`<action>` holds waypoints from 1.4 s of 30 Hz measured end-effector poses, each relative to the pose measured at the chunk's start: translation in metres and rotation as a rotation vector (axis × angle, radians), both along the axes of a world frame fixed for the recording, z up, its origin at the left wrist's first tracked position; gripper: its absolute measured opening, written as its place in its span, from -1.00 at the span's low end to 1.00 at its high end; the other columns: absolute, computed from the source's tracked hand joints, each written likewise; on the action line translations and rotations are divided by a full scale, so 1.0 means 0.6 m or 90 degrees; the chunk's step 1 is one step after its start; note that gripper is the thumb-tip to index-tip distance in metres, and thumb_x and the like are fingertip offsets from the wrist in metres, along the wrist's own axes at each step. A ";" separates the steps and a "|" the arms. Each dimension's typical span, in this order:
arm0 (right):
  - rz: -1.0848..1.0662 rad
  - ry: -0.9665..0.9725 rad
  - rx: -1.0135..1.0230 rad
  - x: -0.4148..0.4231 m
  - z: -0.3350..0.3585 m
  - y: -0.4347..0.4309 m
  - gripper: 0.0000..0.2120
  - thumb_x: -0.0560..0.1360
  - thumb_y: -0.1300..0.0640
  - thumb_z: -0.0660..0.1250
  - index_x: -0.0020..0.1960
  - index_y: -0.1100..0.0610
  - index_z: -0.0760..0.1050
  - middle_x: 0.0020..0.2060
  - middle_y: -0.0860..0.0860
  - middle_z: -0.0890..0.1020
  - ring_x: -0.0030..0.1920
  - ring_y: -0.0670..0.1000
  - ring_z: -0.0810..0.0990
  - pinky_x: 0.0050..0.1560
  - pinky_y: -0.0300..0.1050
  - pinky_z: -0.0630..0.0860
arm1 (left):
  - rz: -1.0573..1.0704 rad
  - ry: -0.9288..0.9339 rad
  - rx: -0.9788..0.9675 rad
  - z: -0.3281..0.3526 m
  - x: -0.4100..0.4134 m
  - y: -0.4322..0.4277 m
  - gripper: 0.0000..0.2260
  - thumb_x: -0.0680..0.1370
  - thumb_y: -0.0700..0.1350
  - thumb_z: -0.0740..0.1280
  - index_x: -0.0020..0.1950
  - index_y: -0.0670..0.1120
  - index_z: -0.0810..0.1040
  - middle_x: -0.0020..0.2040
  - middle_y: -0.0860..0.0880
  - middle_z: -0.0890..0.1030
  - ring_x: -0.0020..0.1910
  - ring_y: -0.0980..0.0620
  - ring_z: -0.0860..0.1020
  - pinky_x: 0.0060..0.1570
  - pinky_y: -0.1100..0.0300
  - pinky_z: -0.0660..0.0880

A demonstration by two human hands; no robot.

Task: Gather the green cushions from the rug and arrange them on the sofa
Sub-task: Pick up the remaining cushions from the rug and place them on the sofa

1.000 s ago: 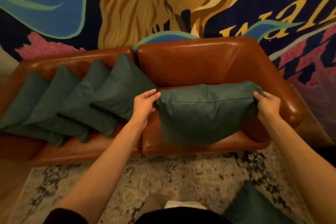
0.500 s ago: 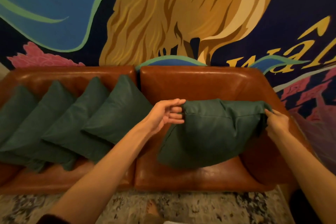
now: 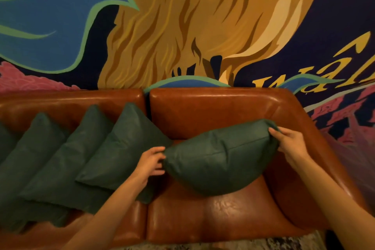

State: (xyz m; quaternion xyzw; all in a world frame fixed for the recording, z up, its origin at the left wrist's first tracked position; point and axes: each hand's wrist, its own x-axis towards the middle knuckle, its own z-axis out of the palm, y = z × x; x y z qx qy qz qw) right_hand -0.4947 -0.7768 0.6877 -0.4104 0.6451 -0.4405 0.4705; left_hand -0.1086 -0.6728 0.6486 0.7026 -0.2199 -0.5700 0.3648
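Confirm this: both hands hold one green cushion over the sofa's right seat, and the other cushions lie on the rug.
No: the head view shows the other cushions leaning on the sofa, not the rug. The left hand and right hand do hold one cushion over its right seat.

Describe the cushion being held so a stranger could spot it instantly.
Find the brown leather sofa under the mural. Over its right seat, one green cushion lies sideways, held between the left hand and right hand. The other cushions lean overlapping on the left.
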 end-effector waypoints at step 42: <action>0.120 -0.139 0.325 0.062 -0.223 -0.390 -0.46 0.39 -0.03 0.50 0.26 0.24 0.52 0.10 0.15 0.65 0.08 0.21 0.64 0.16 0.19 0.55 | 0.189 -0.157 -0.248 0.026 -0.144 -0.121 -0.63 0.30 -0.24 0.57 0.03 0.01 0.58 -0.08 0.11 0.71 -0.05 0.15 0.66 -0.07 0.28 0.57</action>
